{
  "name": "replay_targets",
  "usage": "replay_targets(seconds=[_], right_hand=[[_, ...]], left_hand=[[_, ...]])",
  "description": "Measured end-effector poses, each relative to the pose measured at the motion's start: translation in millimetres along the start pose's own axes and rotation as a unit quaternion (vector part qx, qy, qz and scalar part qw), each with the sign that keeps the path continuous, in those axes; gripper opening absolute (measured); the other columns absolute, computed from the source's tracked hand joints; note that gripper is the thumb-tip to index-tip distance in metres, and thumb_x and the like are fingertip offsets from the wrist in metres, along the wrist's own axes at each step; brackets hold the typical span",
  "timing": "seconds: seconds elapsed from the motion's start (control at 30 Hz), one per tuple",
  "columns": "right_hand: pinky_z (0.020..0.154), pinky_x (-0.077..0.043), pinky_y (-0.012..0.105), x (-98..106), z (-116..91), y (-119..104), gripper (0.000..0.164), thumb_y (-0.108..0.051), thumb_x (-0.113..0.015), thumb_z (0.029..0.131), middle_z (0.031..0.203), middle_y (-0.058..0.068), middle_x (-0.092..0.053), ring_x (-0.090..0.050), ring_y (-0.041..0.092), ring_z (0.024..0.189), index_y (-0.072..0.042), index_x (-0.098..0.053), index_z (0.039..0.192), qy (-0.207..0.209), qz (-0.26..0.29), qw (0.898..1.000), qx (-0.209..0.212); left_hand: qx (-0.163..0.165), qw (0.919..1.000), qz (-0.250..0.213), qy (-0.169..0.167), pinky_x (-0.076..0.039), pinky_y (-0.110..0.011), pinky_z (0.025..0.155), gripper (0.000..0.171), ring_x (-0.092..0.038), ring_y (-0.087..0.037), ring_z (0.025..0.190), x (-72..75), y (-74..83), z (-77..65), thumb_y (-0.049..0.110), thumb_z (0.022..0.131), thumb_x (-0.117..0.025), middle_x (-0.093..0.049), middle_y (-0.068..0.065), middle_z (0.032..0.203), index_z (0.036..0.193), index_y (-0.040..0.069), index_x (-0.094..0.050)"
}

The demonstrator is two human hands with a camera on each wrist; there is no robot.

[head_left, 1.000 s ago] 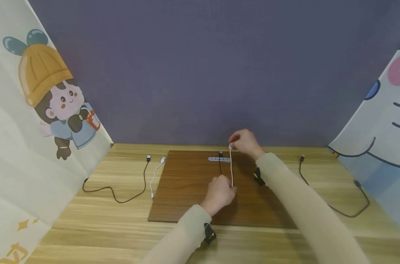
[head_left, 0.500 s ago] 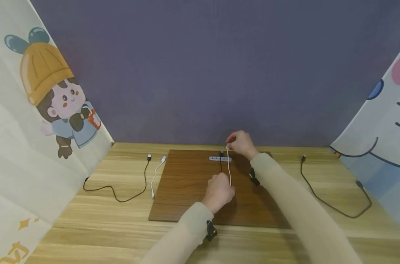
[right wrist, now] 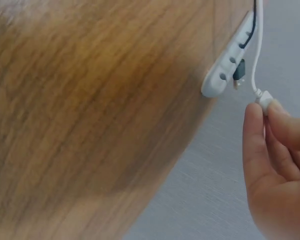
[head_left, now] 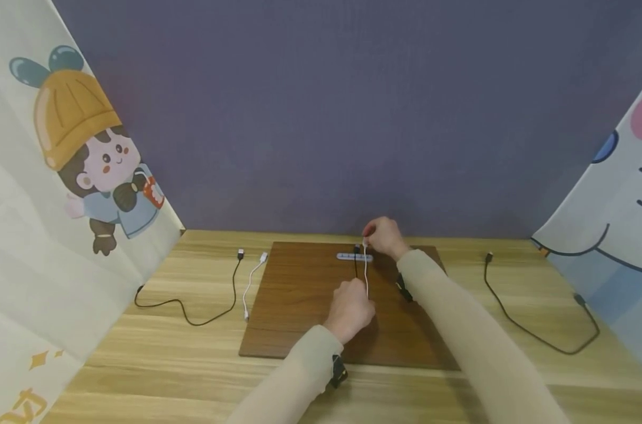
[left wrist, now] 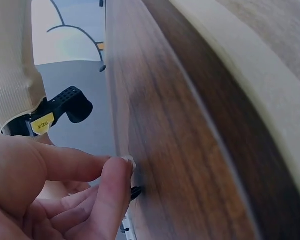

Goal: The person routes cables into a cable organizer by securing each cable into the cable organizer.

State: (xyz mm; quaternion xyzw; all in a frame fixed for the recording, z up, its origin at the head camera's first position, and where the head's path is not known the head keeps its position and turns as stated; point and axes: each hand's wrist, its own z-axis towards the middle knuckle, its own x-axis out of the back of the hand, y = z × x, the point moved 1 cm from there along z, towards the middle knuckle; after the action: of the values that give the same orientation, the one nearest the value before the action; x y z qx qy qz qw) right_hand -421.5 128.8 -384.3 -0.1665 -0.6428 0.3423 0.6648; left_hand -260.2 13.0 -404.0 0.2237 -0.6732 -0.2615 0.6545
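Observation:
Between my two hands a white USB cable (head_left: 366,274) stretches upright over the brown board. My right hand (head_left: 386,238) pinches its upper plug (right wrist: 263,101) between thumb and fingers, just beyond the board's far edge. Lower down, my left hand (head_left: 350,310) pinches the other end, whose pale tip (left wrist: 130,161) shows at the thumb and finger. A pale slotted cable clip (right wrist: 216,84) is fixed near the far edge. One slot holds a black cable (right wrist: 253,27), its plug (right wrist: 239,70) hanging past the clip. The white cable runs beside the clip, outside its slots in the right wrist view.
The brown board (head_left: 289,306) lies on a light wooden table (head_left: 194,371). Left of it are a black cable (head_left: 194,324) and a short white cable (head_left: 245,291). Another black cable (head_left: 538,337) lies at the right. A grey-blue partition (head_left: 321,118) stands behind.
My right hand has moved slightly left and down, bringing the white cable's upper part from beside the clip's right end to in front of it. The left hand stays nearly in place.

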Motion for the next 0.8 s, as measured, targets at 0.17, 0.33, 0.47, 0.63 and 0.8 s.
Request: replay_targets(seconds=[0.17, 0.33, 0.47, 0.63, 0.8], right_hand=[[0.073, -0.057, 0.033, -7.4, -1.4, 2.2, 0.018, 0.004, -0.070, 0.086, 0.091, 0.014, -0.073, -0.070, 0.022, 0.077, 0.006, -0.073, 0.103, -0.003, 0.001, 1.000, -0.002], [0.073, -0.056, 0.033, -13.0, -2.6, 4.2, 0.015, 0.003, -0.071, 0.087, 0.092, 0.014, -0.073, -0.069, 0.022, 0.077, 0.004, -0.075, 0.101, 0.000, -0.014, 1.000, -0.006], [0.073, -0.056, 0.033, -16.1, -3.0, 4.5, 0.013, 0.002, -0.072, 0.087, 0.093, 0.014, -0.074, -0.069, 0.022, 0.077, 0.002, -0.075, 0.099, 0.003, -0.021, 1.000, -0.013], [0.078, -0.055, 0.036, -17.7, -4.2, 3.5, 0.013, 0.001, -0.072, 0.086, 0.094, 0.014, -0.073, -0.068, 0.025, 0.083, 0.001, -0.076, 0.098, 0.006, -0.030, 0.999, -0.016], [0.081, -0.055, 0.039, -20.2, -4.6, 2.6, 0.013, 0.000, -0.071, 0.086, 0.096, 0.015, -0.073, -0.066, 0.029, 0.089, 0.001, -0.076, 0.099, 0.012, -0.032, 0.999, -0.025]], left_hand=[[0.000, 0.9999, 0.011, -0.004, -0.044, -0.029, 0.042, 0.029, -0.053, -0.018, 0.050, 0.1, -1.1, -2.2, 0.008, 0.089, -0.072, -0.056, -0.004, 0.060, 0.065, 0.009, -0.056], [-0.004, 0.9996, 0.027, -0.007, -0.045, -0.030, 0.044, 0.026, -0.055, -0.019, 0.054, 0.5, -2.4, -4.3, 0.009, 0.089, -0.073, -0.056, -0.004, 0.063, 0.067, 0.008, -0.057], [-0.007, 0.9992, 0.038, -0.005, -0.045, -0.030, 0.045, 0.025, -0.055, -0.020, 0.055, 1.2, -3.3, -5.8, 0.009, 0.088, -0.073, -0.056, -0.004, 0.064, 0.068, 0.008, -0.058], [-0.007, 0.9986, 0.052, -0.006, -0.044, -0.031, 0.043, 0.023, -0.054, -0.019, 0.053, 2.3, -4.4, -7.4, 0.005, 0.086, -0.070, -0.055, -0.004, 0.061, 0.066, 0.008, -0.058], [-0.014, 0.9981, 0.060, -0.001, -0.044, -0.031, 0.042, 0.023, -0.053, -0.019, 0.052, 4.7, -4.2, -9.1, 0.003, 0.085, -0.068, -0.054, -0.004, 0.060, 0.066, 0.009, -0.057]])
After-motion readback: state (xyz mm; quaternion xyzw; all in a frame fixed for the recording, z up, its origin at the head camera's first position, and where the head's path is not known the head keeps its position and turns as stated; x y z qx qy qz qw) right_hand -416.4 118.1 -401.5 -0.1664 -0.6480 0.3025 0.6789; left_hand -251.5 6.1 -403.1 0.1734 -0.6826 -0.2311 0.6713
